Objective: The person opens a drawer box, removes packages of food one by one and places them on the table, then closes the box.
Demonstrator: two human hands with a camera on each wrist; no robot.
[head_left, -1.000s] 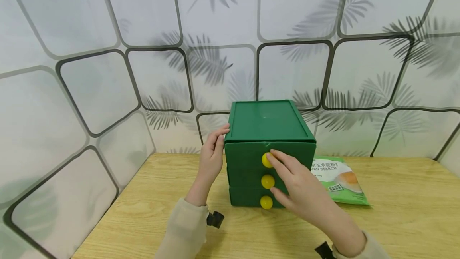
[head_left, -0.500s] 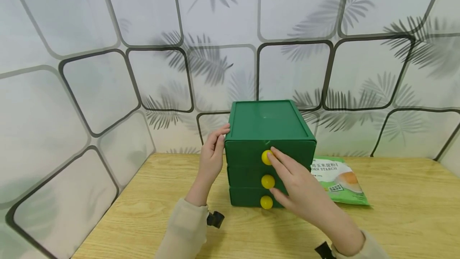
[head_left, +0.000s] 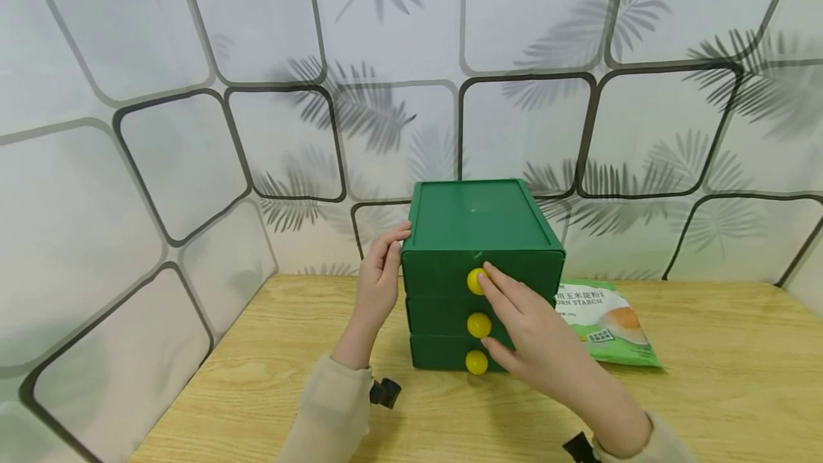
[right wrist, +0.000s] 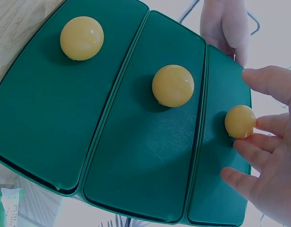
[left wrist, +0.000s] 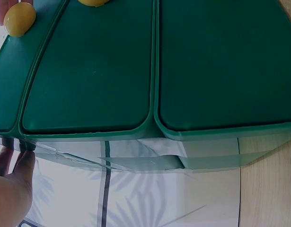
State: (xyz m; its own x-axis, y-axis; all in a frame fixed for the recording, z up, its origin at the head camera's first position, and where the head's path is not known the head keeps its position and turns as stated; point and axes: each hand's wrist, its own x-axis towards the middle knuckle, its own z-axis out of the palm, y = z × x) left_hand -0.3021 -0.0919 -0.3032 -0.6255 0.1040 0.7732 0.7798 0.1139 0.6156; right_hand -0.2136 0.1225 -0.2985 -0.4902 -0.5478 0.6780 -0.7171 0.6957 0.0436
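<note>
A green three-drawer cabinet (head_left: pixel 479 214) stands on the table, all its drawer fronts lying flush. Each front carries a round yellow knob; fingertips of my right hand (head_left: pixel 539 331) touch the top knob (head_left: pixel 476 282), fingers extended and thumb lower, near the middle knob (head_left: pixel 479 325). Up close in the right wrist view, the fingers reach the top knob (right wrist: pixel 240 121) and the drawer front without curling round it. My left hand (head_left: pixel 379 279) rests against the cabinet's upper left side, fingers fairly straight. In the left wrist view that hand (left wrist: pixel 15 184) touches the side near the top.
A green and white bag of corn starch (head_left: pixel 604 324) lies on the wooden table (head_left: pixel 257 391), right of the cabinet and partly behind it. A leaf-patterned wall covering (head_left: pixel 398 41) rises behind and to the left.
The top drawer has slid back slightly under my right fingertips; the small gap along its upper edge has closed. My left hand has stayed in place.
</note>
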